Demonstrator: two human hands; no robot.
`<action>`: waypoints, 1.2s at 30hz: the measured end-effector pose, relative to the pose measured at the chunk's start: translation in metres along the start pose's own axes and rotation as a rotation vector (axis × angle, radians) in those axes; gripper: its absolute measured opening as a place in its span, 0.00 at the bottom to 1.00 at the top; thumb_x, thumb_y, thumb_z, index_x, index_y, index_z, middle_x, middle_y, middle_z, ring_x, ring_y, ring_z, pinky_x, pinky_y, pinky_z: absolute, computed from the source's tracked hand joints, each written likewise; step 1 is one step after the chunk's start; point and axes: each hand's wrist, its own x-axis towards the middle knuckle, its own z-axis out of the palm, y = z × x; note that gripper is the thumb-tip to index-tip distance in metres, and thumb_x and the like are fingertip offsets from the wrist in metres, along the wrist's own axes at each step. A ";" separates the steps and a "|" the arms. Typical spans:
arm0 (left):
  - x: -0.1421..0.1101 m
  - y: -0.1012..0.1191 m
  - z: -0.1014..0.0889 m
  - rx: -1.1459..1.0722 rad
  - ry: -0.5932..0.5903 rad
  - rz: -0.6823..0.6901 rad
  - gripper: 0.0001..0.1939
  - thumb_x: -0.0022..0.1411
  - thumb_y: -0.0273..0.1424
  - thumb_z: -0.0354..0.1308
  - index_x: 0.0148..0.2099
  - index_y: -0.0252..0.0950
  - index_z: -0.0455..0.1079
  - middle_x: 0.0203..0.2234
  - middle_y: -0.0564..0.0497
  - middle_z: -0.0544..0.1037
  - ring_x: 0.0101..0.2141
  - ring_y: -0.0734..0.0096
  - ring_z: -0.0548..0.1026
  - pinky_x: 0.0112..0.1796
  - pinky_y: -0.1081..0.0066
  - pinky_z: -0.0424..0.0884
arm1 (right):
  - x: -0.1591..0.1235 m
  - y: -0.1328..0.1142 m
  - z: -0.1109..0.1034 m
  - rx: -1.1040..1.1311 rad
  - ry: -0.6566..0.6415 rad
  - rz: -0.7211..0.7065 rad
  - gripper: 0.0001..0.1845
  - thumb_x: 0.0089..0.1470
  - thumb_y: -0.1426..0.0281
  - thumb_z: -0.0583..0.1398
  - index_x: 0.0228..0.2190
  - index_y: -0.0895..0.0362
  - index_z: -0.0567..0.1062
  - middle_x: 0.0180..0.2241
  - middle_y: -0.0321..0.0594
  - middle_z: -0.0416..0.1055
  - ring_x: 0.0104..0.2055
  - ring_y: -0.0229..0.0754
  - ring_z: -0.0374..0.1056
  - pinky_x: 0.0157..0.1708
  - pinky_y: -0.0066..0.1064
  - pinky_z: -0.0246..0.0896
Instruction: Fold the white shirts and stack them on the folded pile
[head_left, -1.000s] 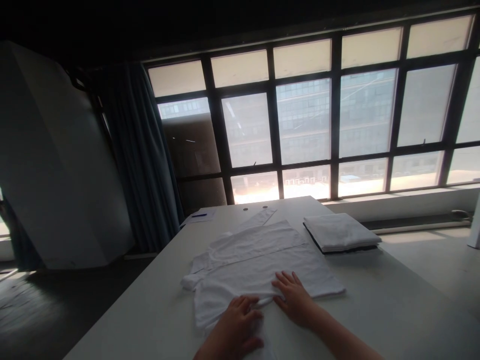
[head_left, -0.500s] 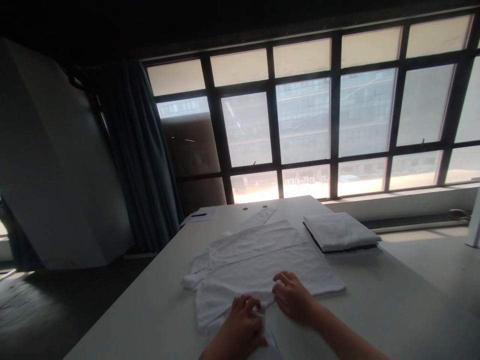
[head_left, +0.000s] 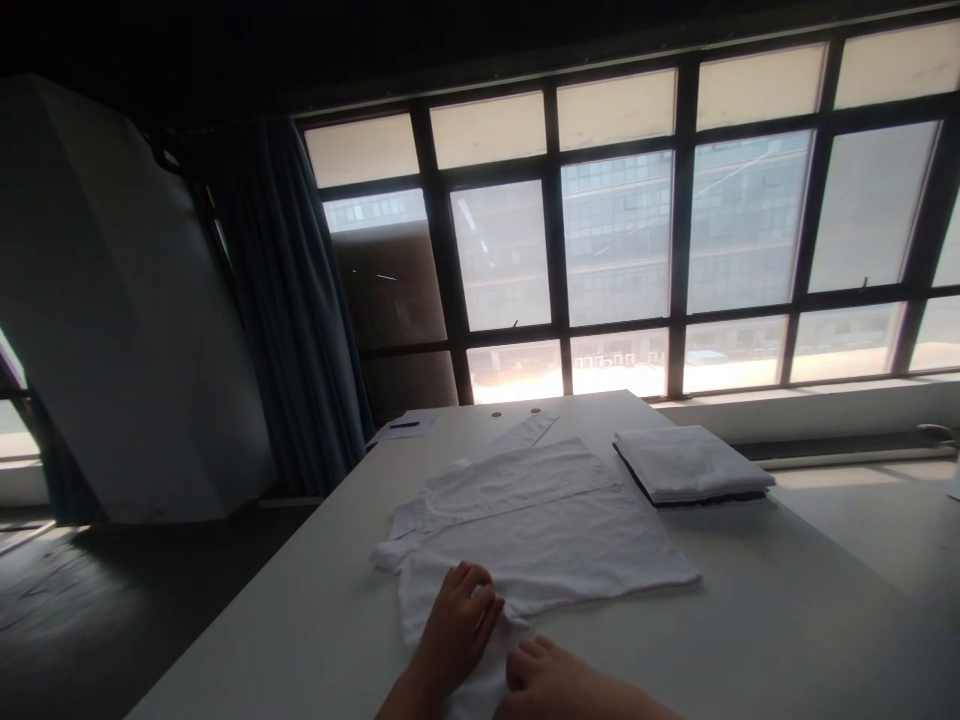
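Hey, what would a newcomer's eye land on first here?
Probably the bright, dark-framed windows across the upper right. Next, the white shirt spread on the table, with the left hand and right hand at its near side. Folded white cloth lies to its right.

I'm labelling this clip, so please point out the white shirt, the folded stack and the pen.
White shirt (head_left: 555, 535): head view, on its spread body.
Folded stack (head_left: 690, 463): head view, on its white top layer.
Pen (head_left: 406, 425): head view, on its dark barrel.
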 end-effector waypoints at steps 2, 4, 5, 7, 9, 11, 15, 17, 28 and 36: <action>-0.001 0.001 -0.003 -0.030 0.009 0.008 0.12 0.72 0.31 0.47 0.36 0.39 0.69 0.37 0.46 0.74 0.41 0.62 0.70 0.45 0.60 0.67 | 0.004 0.001 0.006 0.001 -0.010 0.012 0.14 0.57 0.51 0.65 0.32 0.47 0.76 0.30 0.30 0.68 0.30 0.37 0.58 0.35 0.28 0.53; -0.001 0.002 -0.002 -0.068 -0.018 0.036 0.14 0.73 0.31 0.45 0.36 0.39 0.69 0.35 0.47 0.74 0.40 0.63 0.70 0.44 0.61 0.67 | 0.008 0.002 0.002 -0.006 -0.010 0.007 0.18 0.55 0.50 0.66 0.27 0.50 0.74 0.27 0.30 0.67 0.29 0.37 0.57 0.35 0.29 0.54; -0.002 0.003 -0.001 -0.084 -0.034 0.052 0.16 0.74 0.32 0.43 0.36 0.39 0.69 0.34 0.47 0.74 0.39 0.63 0.69 0.43 0.61 0.67 | 0.009 0.002 -0.004 -0.014 0.006 0.018 0.20 0.55 0.50 0.65 0.26 0.52 0.73 0.26 0.31 0.67 0.29 0.37 0.58 0.36 0.29 0.55; -0.003 0.003 0.001 -0.108 -0.058 0.078 0.19 0.75 0.33 0.40 0.34 0.39 0.68 0.31 0.47 0.74 0.36 0.64 0.69 0.41 0.63 0.67 | 0.010 0.002 -0.021 -0.021 0.071 0.097 0.18 0.59 0.53 0.63 0.28 0.53 0.72 0.29 0.34 0.70 0.32 0.39 0.60 0.39 0.30 0.56; -0.004 0.002 0.001 -0.144 -0.077 0.098 0.23 0.75 0.38 0.37 0.33 0.40 0.67 0.28 0.48 0.73 0.33 0.64 0.70 0.38 0.64 0.66 | 0.008 0.005 -0.042 0.001 0.145 0.240 0.11 0.63 0.60 0.59 0.32 0.53 0.72 0.34 0.37 0.72 0.37 0.40 0.63 0.42 0.31 0.57; -0.007 0.001 -0.001 -0.201 -0.094 0.109 0.26 0.74 0.47 0.36 0.36 0.40 0.68 0.28 0.47 0.73 0.33 0.63 0.71 0.37 0.64 0.67 | 0.005 0.011 -0.061 0.030 0.197 0.409 0.07 0.65 0.67 0.56 0.34 0.54 0.72 0.37 0.39 0.72 0.40 0.41 0.65 0.45 0.32 0.57; -0.010 0.001 -0.001 -0.263 -0.170 0.078 0.30 0.65 0.57 0.51 0.58 0.41 0.66 0.40 0.47 0.78 0.40 0.61 0.76 0.45 0.64 0.70 | 0.000 0.025 -0.075 0.043 0.189 0.686 0.09 0.64 0.74 0.54 0.33 0.54 0.72 0.36 0.40 0.72 0.39 0.42 0.66 0.43 0.31 0.58; -0.010 0.002 0.005 -0.242 -0.206 0.047 0.39 0.59 0.52 0.61 0.66 0.42 0.58 0.45 0.47 0.78 0.43 0.60 0.76 0.48 0.64 0.70 | -0.001 0.026 -0.076 0.056 0.139 0.751 0.08 0.63 0.74 0.54 0.34 0.53 0.72 0.36 0.40 0.73 0.40 0.43 0.67 0.42 0.31 0.58; -0.004 -0.003 0.020 -0.048 -0.110 -0.077 0.07 0.65 0.26 0.52 0.38 0.41 0.71 0.36 0.48 0.76 0.37 0.63 0.74 0.38 0.66 0.69 | 0.000 0.005 -0.050 0.151 -0.080 0.144 0.09 0.60 0.61 0.62 0.40 0.51 0.72 0.40 0.36 0.73 0.42 0.43 0.66 0.45 0.32 0.59; -0.004 -0.009 0.011 -0.171 -0.022 -0.157 0.11 0.74 0.33 0.44 0.45 0.40 0.68 0.40 0.46 0.76 0.41 0.60 0.73 0.45 0.61 0.70 | -0.002 0.008 -0.027 0.033 -0.006 0.100 0.11 0.59 0.58 0.65 0.43 0.46 0.74 0.42 0.35 0.71 0.44 0.44 0.64 0.48 0.35 0.58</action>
